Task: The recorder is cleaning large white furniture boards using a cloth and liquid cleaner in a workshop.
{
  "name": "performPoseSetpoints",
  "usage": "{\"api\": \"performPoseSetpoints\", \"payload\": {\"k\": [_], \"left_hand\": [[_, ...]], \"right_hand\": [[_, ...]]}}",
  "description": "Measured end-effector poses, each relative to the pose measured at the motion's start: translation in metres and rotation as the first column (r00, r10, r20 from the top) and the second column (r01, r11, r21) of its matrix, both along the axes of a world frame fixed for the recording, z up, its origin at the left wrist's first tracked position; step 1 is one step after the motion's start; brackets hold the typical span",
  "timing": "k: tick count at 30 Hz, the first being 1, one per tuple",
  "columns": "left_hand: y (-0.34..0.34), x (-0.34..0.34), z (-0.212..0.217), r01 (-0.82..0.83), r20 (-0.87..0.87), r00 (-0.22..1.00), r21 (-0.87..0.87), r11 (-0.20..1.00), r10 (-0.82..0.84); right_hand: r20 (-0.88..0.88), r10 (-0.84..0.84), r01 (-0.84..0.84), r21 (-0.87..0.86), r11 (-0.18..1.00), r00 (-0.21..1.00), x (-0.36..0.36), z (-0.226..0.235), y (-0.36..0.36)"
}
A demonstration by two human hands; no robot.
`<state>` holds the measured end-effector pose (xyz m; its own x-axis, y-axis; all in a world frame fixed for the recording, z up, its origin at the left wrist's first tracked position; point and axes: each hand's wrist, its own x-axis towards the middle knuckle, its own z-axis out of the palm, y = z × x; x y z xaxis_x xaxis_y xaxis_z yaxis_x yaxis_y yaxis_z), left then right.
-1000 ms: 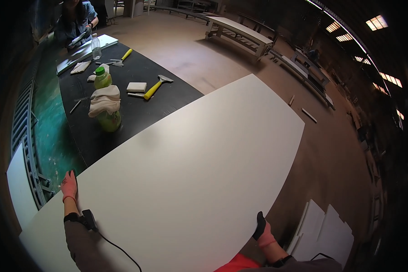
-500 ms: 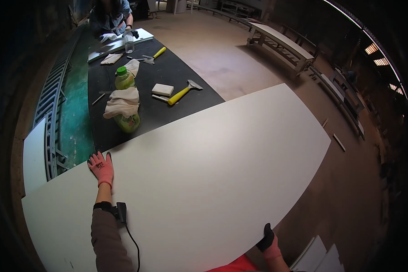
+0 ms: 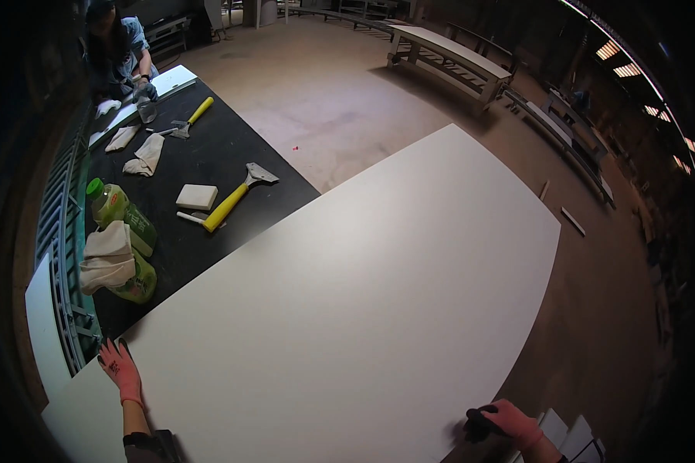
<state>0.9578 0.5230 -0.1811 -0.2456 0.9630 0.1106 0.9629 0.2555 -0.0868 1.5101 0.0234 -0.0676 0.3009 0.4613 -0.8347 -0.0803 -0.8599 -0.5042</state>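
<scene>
A large white panel (image 3: 347, 309) lies across the near end of a black worktable (image 3: 208, 154) and juts out over the floor. My left hand (image 3: 120, 370), in a pink glove, rests flat on the panel's left edge with the fingers spread. My right hand (image 3: 510, 423), also in a pink glove with dark fingertips, is curled over the panel's near right edge. A dark device with a cable sits on my left wrist.
On the black worktable lie a yellow-handled scraper (image 3: 235, 197), a white block (image 3: 197, 197), two green bottles (image 3: 123, 224) and a folded rag (image 3: 106, 255). Another person (image 3: 120, 54) works at the far end. Benches (image 3: 448, 54) stand beyond; white boards (image 3: 575, 440) lie by my right hand.
My head has turned, so the worktable shows more to the left. My left hand now sits nearer the panel's near left corner, and my right hand has come further up over the near edge.
</scene>
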Motion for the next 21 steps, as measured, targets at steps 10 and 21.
{"api": "performPoseSetpoints", "payload": {"k": [10, 21], "left_hand": [[0.006, -0.050, -0.026, -0.027, 0.025, 0.999, 0.049, 0.998, 0.026], [0.005, -0.004, -0.009, 0.000, -0.004, 1.000, 0.054, 0.999, 0.001]], "right_hand": [[0.798, 0.424, -0.570, -0.125, 0.812, 0.429, 0.016, -0.029, 0.110], [0.882, 0.354, -0.610, -0.101, 0.786, 0.311, 0.028, -0.019, 0.129]]}}
